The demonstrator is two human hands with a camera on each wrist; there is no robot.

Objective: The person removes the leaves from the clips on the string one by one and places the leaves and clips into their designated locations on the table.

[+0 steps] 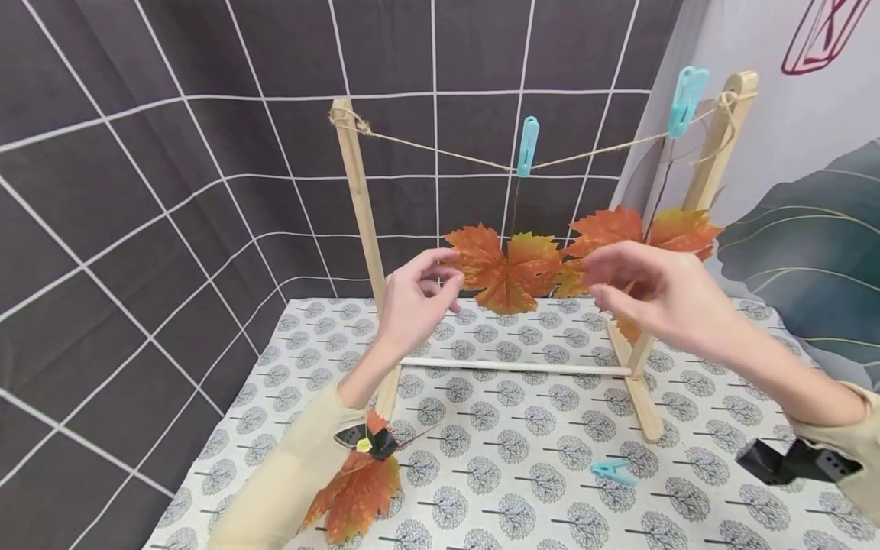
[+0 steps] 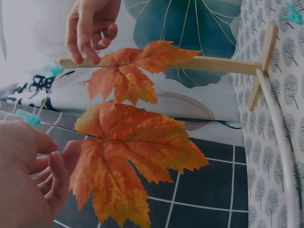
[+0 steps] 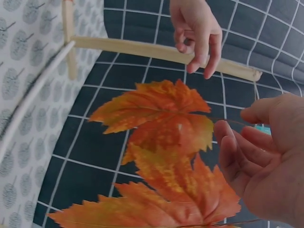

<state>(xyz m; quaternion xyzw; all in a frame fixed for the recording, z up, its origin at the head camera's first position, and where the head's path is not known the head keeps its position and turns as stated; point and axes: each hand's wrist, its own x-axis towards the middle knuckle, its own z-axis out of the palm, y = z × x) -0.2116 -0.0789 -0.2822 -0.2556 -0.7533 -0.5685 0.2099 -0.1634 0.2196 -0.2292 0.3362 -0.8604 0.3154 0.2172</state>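
Two orange maple leaves hang by their stems from a twine line [image 1: 447,153]: the middle leaf [image 1: 505,267] under one blue clothespin [image 1: 527,147], the right leaf [image 1: 612,228] under another blue clothespin [image 1: 687,101]. My left hand [image 1: 418,299] is at the middle leaf's left edge, fingers loosely bent with nothing between them; whether a fingertip touches the leaf, I cannot tell. In front of the right leaf, hiding part of it, is my right hand [image 1: 663,294]. The right wrist view shows its fingers [image 3: 237,152] relaxed, thumb apart, holding nothing.
The twine is tied between two wooden posts [image 1: 359,191], joined low down by a white rod [image 1: 509,367]. On the tree-print cloth [image 1: 509,473] lie a loose blue clothespin [image 1: 614,471] and another orange leaf [image 1: 360,489], partly behind the left sleeve. A dark gridded backdrop [image 1: 220,252] stands behind.
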